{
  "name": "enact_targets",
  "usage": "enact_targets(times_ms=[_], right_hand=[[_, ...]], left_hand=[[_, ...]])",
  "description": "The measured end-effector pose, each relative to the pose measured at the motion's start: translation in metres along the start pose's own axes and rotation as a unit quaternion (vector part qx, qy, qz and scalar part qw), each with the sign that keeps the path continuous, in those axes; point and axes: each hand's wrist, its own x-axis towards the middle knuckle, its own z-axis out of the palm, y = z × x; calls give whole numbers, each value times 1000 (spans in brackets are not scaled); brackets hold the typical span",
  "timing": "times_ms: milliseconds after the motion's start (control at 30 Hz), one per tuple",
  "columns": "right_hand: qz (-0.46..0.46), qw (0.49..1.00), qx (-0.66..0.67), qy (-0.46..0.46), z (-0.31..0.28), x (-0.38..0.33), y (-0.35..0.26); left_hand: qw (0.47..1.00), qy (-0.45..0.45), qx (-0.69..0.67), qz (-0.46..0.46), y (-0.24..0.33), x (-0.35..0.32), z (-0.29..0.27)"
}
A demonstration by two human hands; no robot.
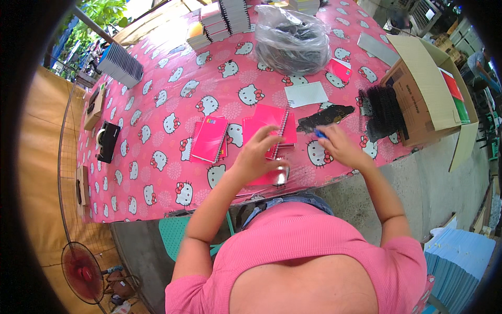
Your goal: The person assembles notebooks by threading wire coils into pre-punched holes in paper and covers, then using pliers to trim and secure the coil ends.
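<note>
Above a pile of pink spiral notebooks (261, 116), my left hand (256, 157) is open, its thumb and fingers curved and spread apart. Whether its fingertips touch the covers I cannot tell. My right hand (340, 146) is closed around a small blue-handled tool (320, 134); most of the tool is hidden by the fingers. Just beyond that hand lies a dark, ragged patch (329, 116) on the table. A second small pile of pink notebooks (210, 137) rests to the left of my left hand.
Black binding coils (384, 112) lie beside a cardboard box (418, 99) at the right. Farther back stand a clear plastic bag (293, 47) of black material, a white sheet (306, 94) and stacked notebooks (121, 65). A black tape dispenser (108, 141) sits left on the pink-patterned table (172, 152).
</note>
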Motion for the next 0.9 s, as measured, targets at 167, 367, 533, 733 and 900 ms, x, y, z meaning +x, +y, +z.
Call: enact_targets(times_ms=[167,367,533,733,900], right_hand=[[-86,961,-215,148,-7,56,-1],[-134,936,-291,146,-15,72,9],[-159,925,-314,140,-17,76,8],[-139,928,-324,120,-19,76,7],[-144,928,-328,101,-17,79,1]], left_hand=[[979,69,188,29,-23,71,10],[964,-79,255,-26,-57,74,25],[966,-94,237,-41,-50,75,24],[968,-88,234,-24,-52,74,25],[975,-69,210,-28,-55,74,25]])
